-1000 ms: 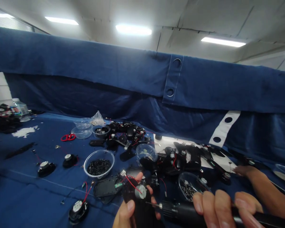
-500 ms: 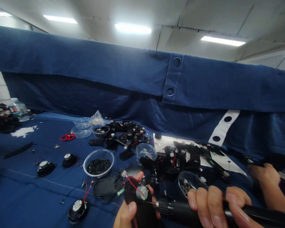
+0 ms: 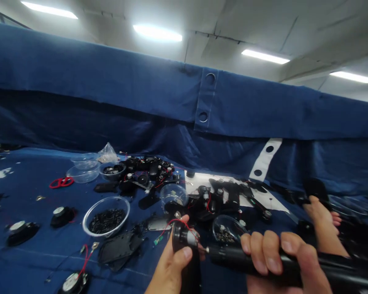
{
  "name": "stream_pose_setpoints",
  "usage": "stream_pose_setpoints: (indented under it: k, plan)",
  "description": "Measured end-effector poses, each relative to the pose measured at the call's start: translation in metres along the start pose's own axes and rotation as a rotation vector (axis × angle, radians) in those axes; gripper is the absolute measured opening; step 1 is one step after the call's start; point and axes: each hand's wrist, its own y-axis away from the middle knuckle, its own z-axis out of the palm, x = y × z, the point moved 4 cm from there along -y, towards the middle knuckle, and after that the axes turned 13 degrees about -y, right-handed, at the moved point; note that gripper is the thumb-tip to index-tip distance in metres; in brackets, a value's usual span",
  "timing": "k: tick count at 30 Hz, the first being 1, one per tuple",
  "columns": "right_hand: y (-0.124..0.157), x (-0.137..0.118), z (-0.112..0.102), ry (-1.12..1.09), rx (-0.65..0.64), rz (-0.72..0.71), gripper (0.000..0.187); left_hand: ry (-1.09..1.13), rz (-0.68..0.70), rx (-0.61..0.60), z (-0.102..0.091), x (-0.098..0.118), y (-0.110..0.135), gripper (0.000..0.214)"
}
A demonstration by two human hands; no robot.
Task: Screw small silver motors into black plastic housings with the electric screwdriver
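My left hand (image 3: 171, 267) is closed around a black plastic housing (image 3: 178, 237) that carries a small silver motor (image 3: 192, 238). Red wires loop from the motor to a small green circuit board (image 3: 158, 240). My right hand (image 3: 279, 257) is wrapped round a black electric screwdriver (image 3: 225, 256), held level. Its bit points left, close to the lower edge of the motor; I cannot tell whether it touches. Just behind the screwdriver is a clear bowl of small metal screws (image 3: 224, 234).
A clear bowl of black screws (image 3: 106, 220) stands left, near round motor units (image 3: 61, 215) and a flat black casing (image 3: 119, 249). Red scissors (image 3: 61, 182) lie farther back. Black parts (image 3: 153, 169) are heaped at the rear. A co-worker's hand (image 3: 322, 216) holds a black piece at right.
The view has swung right, so table items sit farther left. The housing has turned in my left hand, and the screwdriver bit has shifted slightly. The co-worker's hand has raised a black piece.
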Motion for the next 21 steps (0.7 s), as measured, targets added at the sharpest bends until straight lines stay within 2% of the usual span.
stream_pose_setpoints:
  k: [5,11,16,18,21]
  plan:
    - [-0.027,-0.024,-0.034,-0.044,0.246,-0.095,0.023,-0.068,-0.115,-0.147,0.046,-0.004,-0.033,0.058]
    - [-0.044,-0.048,-0.056,-0.020,0.321,-0.179,0.022,-0.039,-0.178,-0.199,0.076,-0.020,-0.058,0.058]
    - [-0.052,-0.060,-0.064,0.010,0.374,-0.226,0.019,-0.037,-0.246,-0.151,0.085,-0.026,-0.072,0.040]
    - [-0.053,-0.061,-0.066,0.048,0.345,-0.239,0.019,-0.031,-0.244,-0.084,0.081,-0.024,-0.078,0.030]
    - [-0.055,-0.058,-0.069,0.112,0.274,-0.291,0.019,0.011,-0.244,-0.030,0.072,-0.020,-0.084,0.032]
